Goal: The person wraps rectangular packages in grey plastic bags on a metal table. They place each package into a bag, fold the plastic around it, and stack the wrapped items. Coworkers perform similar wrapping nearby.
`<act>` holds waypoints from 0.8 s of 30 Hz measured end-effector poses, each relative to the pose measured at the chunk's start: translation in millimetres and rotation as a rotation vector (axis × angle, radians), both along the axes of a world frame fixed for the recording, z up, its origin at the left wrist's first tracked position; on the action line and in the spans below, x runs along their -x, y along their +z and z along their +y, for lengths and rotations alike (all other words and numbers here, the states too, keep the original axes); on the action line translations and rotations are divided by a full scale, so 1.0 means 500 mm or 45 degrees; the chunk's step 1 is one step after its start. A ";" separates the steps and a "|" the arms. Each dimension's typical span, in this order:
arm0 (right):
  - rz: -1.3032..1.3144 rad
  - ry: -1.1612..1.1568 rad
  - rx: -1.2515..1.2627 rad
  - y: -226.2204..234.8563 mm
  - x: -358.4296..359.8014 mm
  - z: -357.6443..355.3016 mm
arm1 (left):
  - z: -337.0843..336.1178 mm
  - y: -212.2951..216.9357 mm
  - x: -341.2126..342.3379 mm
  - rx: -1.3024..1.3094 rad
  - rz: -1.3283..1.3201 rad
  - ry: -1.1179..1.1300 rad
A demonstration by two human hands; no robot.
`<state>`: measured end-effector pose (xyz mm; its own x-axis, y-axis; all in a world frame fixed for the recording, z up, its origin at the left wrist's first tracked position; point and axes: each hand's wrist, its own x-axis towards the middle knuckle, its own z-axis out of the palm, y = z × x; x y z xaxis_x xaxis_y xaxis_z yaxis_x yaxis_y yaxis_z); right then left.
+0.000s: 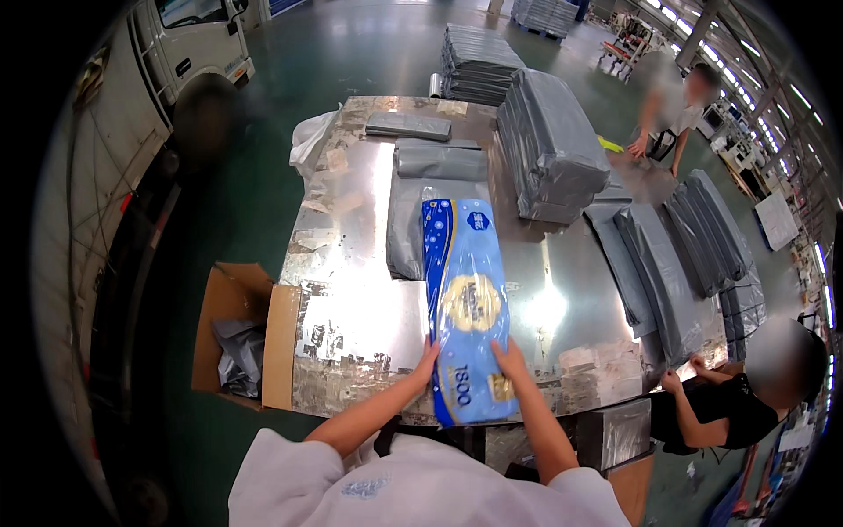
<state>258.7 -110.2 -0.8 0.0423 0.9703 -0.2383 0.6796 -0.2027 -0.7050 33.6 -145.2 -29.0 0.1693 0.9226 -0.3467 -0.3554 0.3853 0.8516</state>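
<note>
Head view: both forearms reach forward from the lower edge. Left hand (427, 358) and right hand (510, 360) press flat on the near end of one long blue package (465, 307), fingers spread along its two sides, not wrapped around it. The package lies lengthwise on the steel table (351, 316); its near end overhangs the edge. Behind it is one grey bag stack (549, 145), and one open cardboard box (233, 329) is on the left.

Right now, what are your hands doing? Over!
Left hand and right hand flat against sides of blue pack, near end. Pack lies lengthwise on metal table. Grey bag under far end.
</note>
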 end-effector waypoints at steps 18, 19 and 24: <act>-0.676 0.834 -1.067 0.009 0.087 0.520 | 0.475 -0.001 0.298 -1.099 1.707 0.189; -0.783 0.824 -0.888 -0.030 0.095 0.541 | 0.488 -0.040 0.294 -0.829 1.516 0.038; -0.798 0.908 -0.454 -0.117 0.080 0.583 | 0.485 -0.092 0.259 -0.696 1.257 -0.235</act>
<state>218.8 181.4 -59.3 -0.5569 0.8282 -0.0633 0.8281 0.5476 -0.1198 -96.2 97.5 -74.8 0.1943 0.9803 0.0365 0.5855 -0.1457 0.7975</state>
